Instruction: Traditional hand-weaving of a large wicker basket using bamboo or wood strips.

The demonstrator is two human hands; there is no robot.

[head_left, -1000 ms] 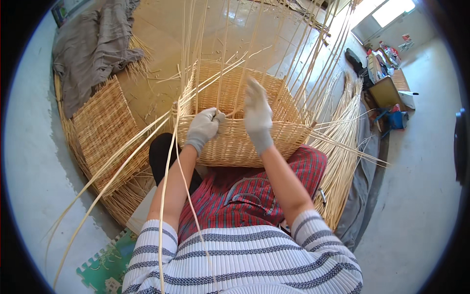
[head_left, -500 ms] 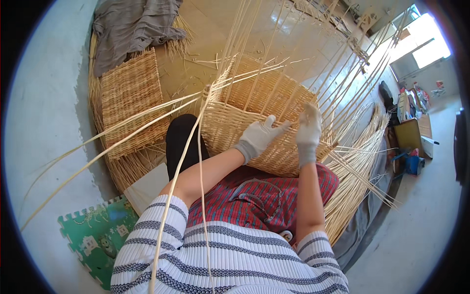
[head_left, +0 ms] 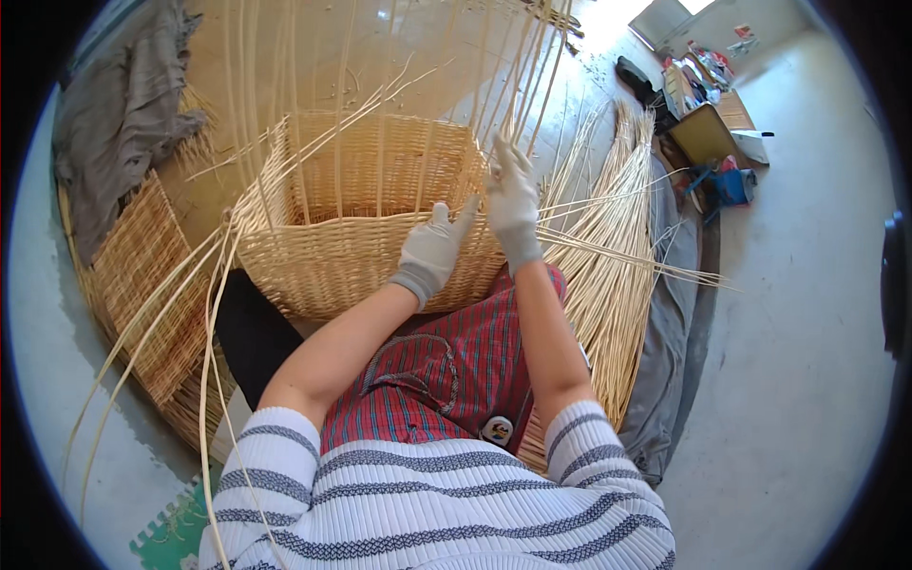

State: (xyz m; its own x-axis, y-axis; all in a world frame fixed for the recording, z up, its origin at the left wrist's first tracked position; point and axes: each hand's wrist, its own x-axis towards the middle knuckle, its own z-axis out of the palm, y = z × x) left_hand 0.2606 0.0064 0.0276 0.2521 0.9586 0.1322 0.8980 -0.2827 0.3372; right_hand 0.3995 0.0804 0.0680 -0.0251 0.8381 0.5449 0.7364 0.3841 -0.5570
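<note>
An open, box-shaped basket of pale woven wicker (head_left: 351, 261) stands at the person's knees, tall pale canes (head_left: 346, 85) rising from its walls. The gloved left hand (head_left: 433, 247) spreads thumb and fingers against its front; whether the gloved right hand (head_left: 513, 195), raised at the right corner, pinches anything cannot be told.

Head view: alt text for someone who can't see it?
Gloved left hand and right hand are near the right end of a wicker basket with tall upright stakes. Pale rods lie bundled at right, a woven panel at left.
</note>
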